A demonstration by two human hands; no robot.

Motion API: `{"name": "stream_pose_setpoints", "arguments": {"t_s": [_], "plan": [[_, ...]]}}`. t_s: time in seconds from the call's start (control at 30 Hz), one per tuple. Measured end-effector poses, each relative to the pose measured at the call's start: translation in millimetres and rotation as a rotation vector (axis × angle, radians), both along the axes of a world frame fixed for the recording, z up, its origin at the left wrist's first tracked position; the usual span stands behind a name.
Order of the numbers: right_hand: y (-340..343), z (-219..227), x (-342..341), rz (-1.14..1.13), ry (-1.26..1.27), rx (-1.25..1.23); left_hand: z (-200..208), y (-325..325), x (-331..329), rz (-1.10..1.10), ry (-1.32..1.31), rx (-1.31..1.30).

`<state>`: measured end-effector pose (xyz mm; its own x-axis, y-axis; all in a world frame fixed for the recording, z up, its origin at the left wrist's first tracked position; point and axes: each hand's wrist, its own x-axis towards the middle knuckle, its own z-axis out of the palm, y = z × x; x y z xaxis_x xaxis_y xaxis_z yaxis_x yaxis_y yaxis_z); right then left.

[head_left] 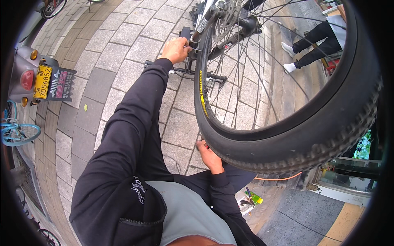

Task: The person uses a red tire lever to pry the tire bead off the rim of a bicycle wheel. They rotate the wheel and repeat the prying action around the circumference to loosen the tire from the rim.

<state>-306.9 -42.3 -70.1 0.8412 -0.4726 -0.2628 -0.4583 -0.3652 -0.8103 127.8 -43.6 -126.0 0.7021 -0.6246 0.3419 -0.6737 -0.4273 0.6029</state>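
Note:
A large bicycle wheel (283, 162) with a black knobbly tyre, dark rim and thin spokes fills the right side, close to me. At its far side are a disc brake rotor (234, 17) and dark frame tubes (225, 45). My left hand (175, 50) is closed in a pinch beside the frame parts, left of the rim. A thin metal rod (197, 49) sticks out from its fingertips toward the rim. Below the tyre's left edge, my right hand (211, 159) has curled fingers. A small red bit shows at its fingertips; the rest of what it holds is hidden.
A parked scooter (26, 78) stands at the left on grey paving, with a blue bicycle wheel (20, 134) below it. Another person's legs (318, 45) show beyond the spokes. An orange cord (279, 178) and small green-and-yellow item (257, 198) lie lower right.

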Motion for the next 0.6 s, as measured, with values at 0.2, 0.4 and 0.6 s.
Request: {"name": "stream_pose_setpoints", "arguments": {"t_s": [0.2, 0.4, 0.6], "plan": [[-5.0, -0.5, -2.7, -0.007, 0.003, -0.003, 1.2, -0.5, -0.6, -0.004, 0.003, 0.004], [-16.0, 20.4, -16.1, -0.08, -0.171, -0.171, 0.1, -1.0, -1.0, 0.002, 0.017, 0.006], [-10.4, 83.5, -29.2, -0.278, -0.579, -0.923, -2.2, 0.1, 0.7, 0.0, 0.016, 0.003]]}}
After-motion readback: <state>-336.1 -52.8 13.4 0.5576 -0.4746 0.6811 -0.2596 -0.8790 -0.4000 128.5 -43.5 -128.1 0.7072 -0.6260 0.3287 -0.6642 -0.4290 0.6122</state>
